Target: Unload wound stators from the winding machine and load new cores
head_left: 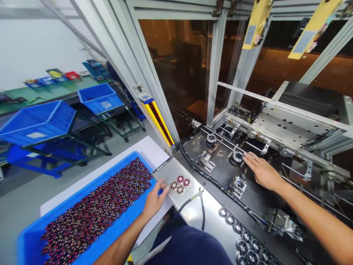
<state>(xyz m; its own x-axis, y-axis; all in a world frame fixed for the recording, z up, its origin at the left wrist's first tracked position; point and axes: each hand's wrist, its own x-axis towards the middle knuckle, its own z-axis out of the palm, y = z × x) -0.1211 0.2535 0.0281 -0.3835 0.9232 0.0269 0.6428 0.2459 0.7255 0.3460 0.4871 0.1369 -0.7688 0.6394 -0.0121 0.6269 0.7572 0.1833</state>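
My right hand [263, 173] reaches over the black machine bed, fingers stretched out. Its fingertips touch or nearly touch the edge of a round metal-rimmed part [237, 156] seated in a fixture. My left hand [156, 198] hovers at the near edge of the metal shelf [212, 217], thumb and fingers apart. A small blue patch shows between them; I cannot tell what it is. Beside that hand lie several small spoked discs, two with red centres [183, 180] and two with brownish centres [177, 187]. Black-handled cutting pliers [200, 198] lie spread on the shelf.
At left, a blue tray [129, 217] holds many dark discs with red and light centres. Rows of silver-black round parts [245, 235] stand along the shelf. Another round part [211, 140] sits farther back in the machine. A frame post carries a yellow strip [158, 123]; blue bins [38, 117] stand behind.
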